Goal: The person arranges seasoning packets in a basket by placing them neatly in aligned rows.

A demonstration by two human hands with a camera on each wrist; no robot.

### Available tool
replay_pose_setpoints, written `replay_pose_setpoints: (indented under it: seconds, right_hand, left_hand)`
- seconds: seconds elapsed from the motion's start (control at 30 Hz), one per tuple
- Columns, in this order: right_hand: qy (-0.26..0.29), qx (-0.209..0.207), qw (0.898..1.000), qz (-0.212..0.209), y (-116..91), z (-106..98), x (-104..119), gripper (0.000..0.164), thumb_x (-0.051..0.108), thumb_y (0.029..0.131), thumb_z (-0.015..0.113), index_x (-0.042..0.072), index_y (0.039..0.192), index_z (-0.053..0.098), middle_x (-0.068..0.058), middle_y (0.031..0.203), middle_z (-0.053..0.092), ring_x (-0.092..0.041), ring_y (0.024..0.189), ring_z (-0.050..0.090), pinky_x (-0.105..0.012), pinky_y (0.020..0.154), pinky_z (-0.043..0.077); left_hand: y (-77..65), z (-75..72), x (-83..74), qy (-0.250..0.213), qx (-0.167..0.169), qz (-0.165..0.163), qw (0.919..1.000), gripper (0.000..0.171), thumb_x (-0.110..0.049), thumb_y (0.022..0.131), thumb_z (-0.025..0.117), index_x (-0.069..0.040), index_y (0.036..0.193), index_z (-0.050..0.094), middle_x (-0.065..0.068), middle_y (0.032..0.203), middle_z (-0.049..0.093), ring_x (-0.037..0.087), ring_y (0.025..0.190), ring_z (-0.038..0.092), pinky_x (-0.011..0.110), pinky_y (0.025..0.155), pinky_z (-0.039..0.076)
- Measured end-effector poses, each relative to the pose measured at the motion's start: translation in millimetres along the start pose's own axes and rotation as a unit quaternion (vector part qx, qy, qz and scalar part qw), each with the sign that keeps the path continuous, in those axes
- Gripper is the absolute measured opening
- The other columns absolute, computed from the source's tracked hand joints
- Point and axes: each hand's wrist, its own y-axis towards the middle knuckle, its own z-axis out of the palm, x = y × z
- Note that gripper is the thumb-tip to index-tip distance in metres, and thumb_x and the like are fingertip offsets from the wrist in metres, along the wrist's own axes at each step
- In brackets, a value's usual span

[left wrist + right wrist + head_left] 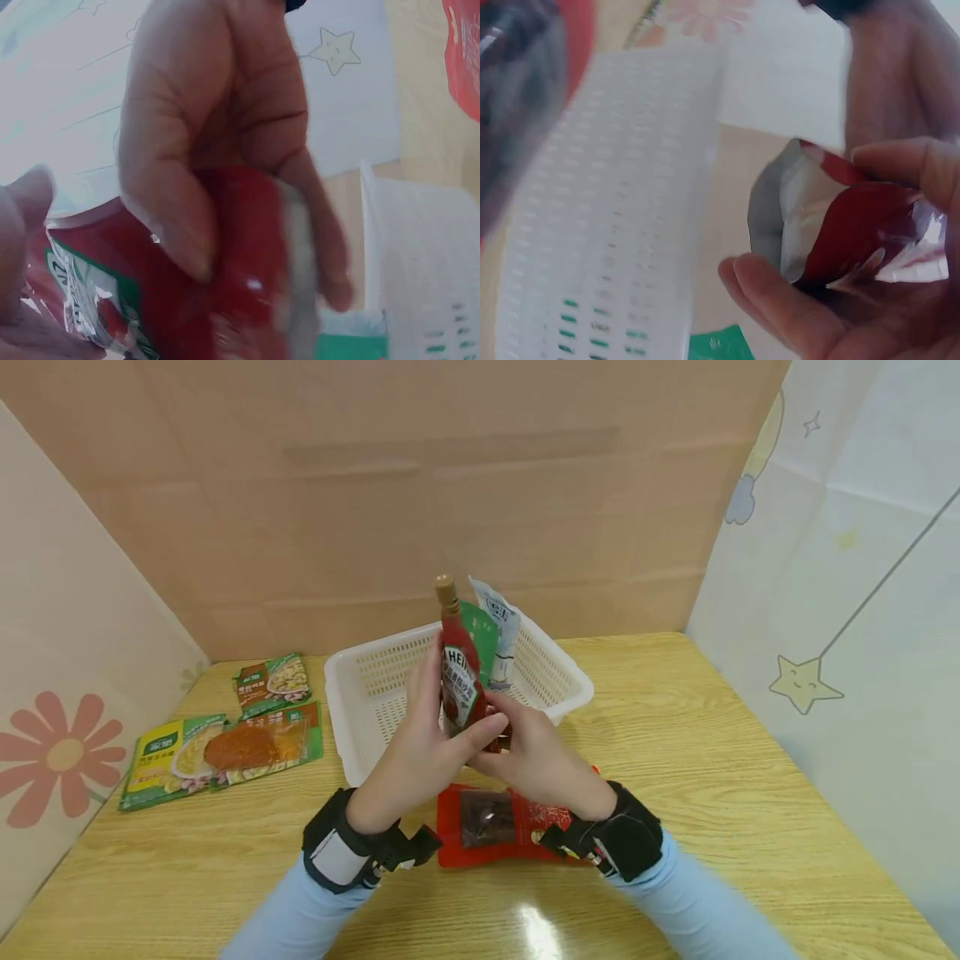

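Observation:
In the head view both hands hold a red bottle-shaped Heinz ketchup pouch point(459, 672), its gold cap pointing up. My left hand point(412, 752) grips its left side, the thumb across the lower front. My right hand point(547, 760) pinches the lower end from the right. The left wrist view shows the right hand point(217, 97) with thumb and fingers on either side of the pouch point(247, 262). In the right wrist view the folded bottom of the pouch point(855, 225) faces the camera. Behind the pouch stands a white plastic basket point(341, 693).
Inside the basket lean a green packet point(480, 639) and a white-and-blue packet point(504, 631). A red bag with a clear window point(487, 818) lies before the basket, partly under the right wrist. Left of it are a yellow-green packet point(161, 764), an orange-brown packet point(255, 747) and a smaller packet point(270, 685).

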Motion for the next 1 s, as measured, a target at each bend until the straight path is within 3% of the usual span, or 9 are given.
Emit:
replay_pose_setpoints:
  seconds: [0.13, 0.27, 0.37, 0.47, 0.53, 0.63, 0.7, 0.77, 1.0]
  right_hand:
    - [0.09, 0.013, 0.995, 0.044, 1, -19, 1, 0.046, 0.008, 0.091, 0.069, 0.008, 0.135, 0.052, -0.008, 0.117, 0.065, -0.024, 0.098, 0.066, -0.038, 0.083, 0.057]
    - [0.142, -0.008, 0.986, 0.082, 0, -33, 2, 0.05, 0.006, 0.09, 0.063, 0.006, 0.137, 0.045, -0.011, 0.126, 0.06, -0.03, 0.109, 0.06, -0.043, 0.087, 0.055]
    - [0.199, -0.027, 0.975, 0.095, -1, -40, 3, 0.054, 0.005, 0.091, 0.06, 0.007, 0.14, 0.038, -0.014, 0.133, 0.053, -0.033, 0.117, 0.053, -0.044, 0.089, 0.054]
    - [0.239, -0.041, 0.964, 0.111, -2, -46, 4, 0.054, 0.01, 0.094, 0.063, 0.009, 0.141, 0.035, -0.014, 0.134, 0.05, -0.032, 0.119, 0.051, -0.041, 0.088, 0.054]
    - [0.249, -0.047, 0.96, 0.116, -2, -48, 3, 0.055, 0.014, 0.095, 0.065, 0.011, 0.141, 0.035, -0.014, 0.135, 0.049, -0.031, 0.121, 0.05, -0.04, 0.088, 0.054]
    - [0.225, -0.052, 0.966, 0.119, -2, -52, 2, 0.059, 0.018, 0.094, 0.069, 0.013, 0.141, 0.035, -0.012, 0.135, 0.049, -0.03, 0.123, 0.049, -0.042, 0.09, 0.053]
    - [0.213, -0.05, 0.969, 0.114, -1, -54, 1, 0.06, 0.017, 0.093, 0.071, 0.013, 0.141, 0.035, -0.011, 0.136, 0.049, -0.031, 0.125, 0.047, -0.044, 0.093, 0.052]
    - [0.199, -0.042, 0.973, 0.112, -3, -56, 1, 0.063, 0.016, 0.091, 0.072, 0.014, 0.141, 0.034, -0.011, 0.136, 0.048, -0.031, 0.126, 0.046, -0.046, 0.092, 0.052]
    - [0.159, -0.02, 0.981, 0.104, -6, -72, 4, 0.064, 0.013, 0.09, 0.074, 0.013, 0.141, 0.037, -0.011, 0.135, 0.05, -0.032, 0.124, 0.049, -0.044, 0.091, 0.053]
  left_hand:
    - [1.4, 0.8, 1.6, -0.032, 0.0, -0.002, 0.9995, 0.085, -0.034, 0.098, 0.063, -0.018, 0.16, 0.007, 0.007, 0.155, 0.022, 0.023, 0.139, 0.024, 0.054, 0.114, 0.026]
    - [1.3, 4.5, 1.9, -0.059, -0.016, -0.026, 0.9978, 0.078, -0.023, 0.099, 0.062, -0.014, 0.159, 0.012, 0.01, 0.149, 0.029, 0.025, 0.137, 0.027, 0.052, 0.111, 0.033]
    - [1.1, 11.8, 3.3, -0.116, -0.019, -0.07, 0.9906, 0.08, -0.022, 0.099, 0.063, -0.014, 0.159, 0.01, 0.009, 0.147, 0.032, 0.025, 0.136, 0.033, 0.047, 0.106, 0.042]
    - [-0.6, 23.4, 5.3, -0.231, -0.001, -0.115, 0.9661, 0.076, -0.023, 0.1, 0.062, -0.016, 0.157, 0.012, 0.011, 0.146, 0.035, 0.027, 0.133, 0.041, 0.044, 0.102, 0.046]
    - [-3.0, 30.6, 6.7, -0.317, 0.024, -0.14, 0.9378, 0.067, -0.023, 0.101, 0.058, -0.016, 0.155, 0.019, 0.013, 0.146, 0.039, 0.03, 0.131, 0.046, 0.045, 0.102, 0.046]
    - [-5.5, 37.5, 8.0, -0.421, 0.06, -0.153, 0.892, 0.053, -0.021, 0.103, 0.054, -0.013, 0.15, 0.029, 0.015, 0.144, 0.044, 0.031, 0.129, 0.05, 0.045, 0.103, 0.044]
    - [-6.5, 40.0, 8.6, -0.451, 0.071, -0.158, 0.8757, 0.049, -0.02, 0.104, 0.053, -0.011, 0.147, 0.032, 0.015, 0.144, 0.044, 0.032, 0.128, 0.051, 0.044, 0.103, 0.044]
    - [-6.9, 42.0, 8.8, -0.464, 0.067, -0.159, 0.869, 0.049, -0.018, 0.103, 0.054, -0.011, 0.147, 0.032, 0.015, 0.144, 0.045, 0.031, 0.127, 0.052, 0.043, 0.103, 0.044]
    - [-9.0, 48.5, 11.3, -0.46, 0.037, -0.163, 0.8723, 0.05, -0.011, 0.101, 0.058, -0.009, 0.145, 0.036, 0.015, 0.141, 0.048, 0.03, 0.126, 0.053, 0.039, 0.102, 0.046]
